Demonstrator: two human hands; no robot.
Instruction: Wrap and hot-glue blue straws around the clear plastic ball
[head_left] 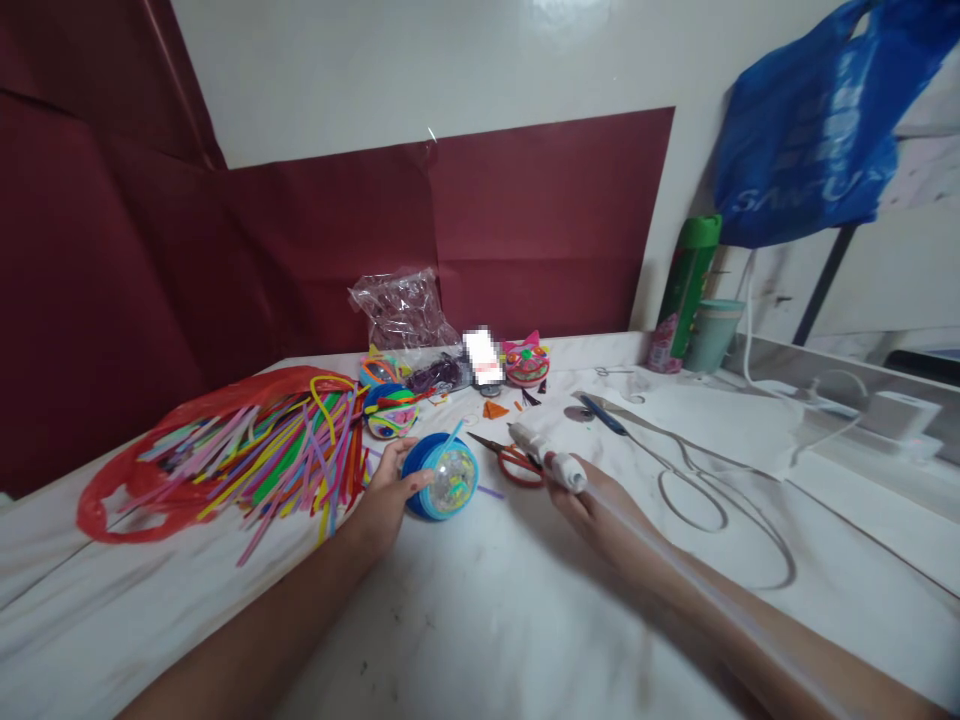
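My left hand (pixel 390 490) is closed around the side of a round ball wrapped in blue pipe cleaners (pixel 418 462). A clear dome (pixel 455 482) with colourful bits inside faces right, and a light-blue strand sticks up from its rim. In my right hand (pixel 581 505) is a white glue gun (pixel 531 441), its narrow tip pointing up and left, apart from the ball. Orange-handled scissors (pixel 517 466) lie on the table between the two hands, partly hidden behind the glue gun. A short purple strand (pixel 491 492) rests just right of the ball.
A red plastic bag (pixel 124 510) with many pipe cleaners (pixel 277 450) spreads at left. Finished-looking decorated balls (pixel 391 412), a pink one with ears (pixel 526 362) and a phone (pixel 484 356) stand behind. To the right are a blue-handled knife (pixel 604 414), cords (pixel 720 520) and a green can (pixel 686 290).
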